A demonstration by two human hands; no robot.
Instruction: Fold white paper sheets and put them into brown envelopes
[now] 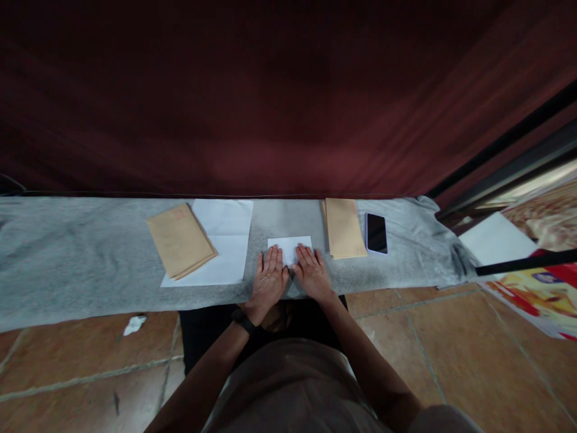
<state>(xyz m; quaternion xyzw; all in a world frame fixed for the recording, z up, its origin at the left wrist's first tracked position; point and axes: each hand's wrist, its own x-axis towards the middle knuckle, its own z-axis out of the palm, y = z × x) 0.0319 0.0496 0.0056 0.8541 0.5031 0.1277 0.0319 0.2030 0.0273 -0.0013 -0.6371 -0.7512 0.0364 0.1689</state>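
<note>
A small white paper (289,245), seemingly folded, lies on the grey cloth between and beneath my fingers. My left hand (270,279) rests flat on its left part, fingers stretched out. On the right part lies my right hand (312,274), also flat with the fingers extended. To the left, brown envelopes (180,240) lie at a slant over larger white sheets (225,240). More brown envelopes (346,228) are stacked right of my right hand. Both hands cover the paper's lower corners.
A phone (376,233) lies right of the right envelopes. The grey cloth (90,252) covers a narrow surface against a dark red backdrop (270,108). At the far right are a black bar (527,263) and a colourful printed package (545,297). White scrap (134,325) lies on the tiled floor.
</note>
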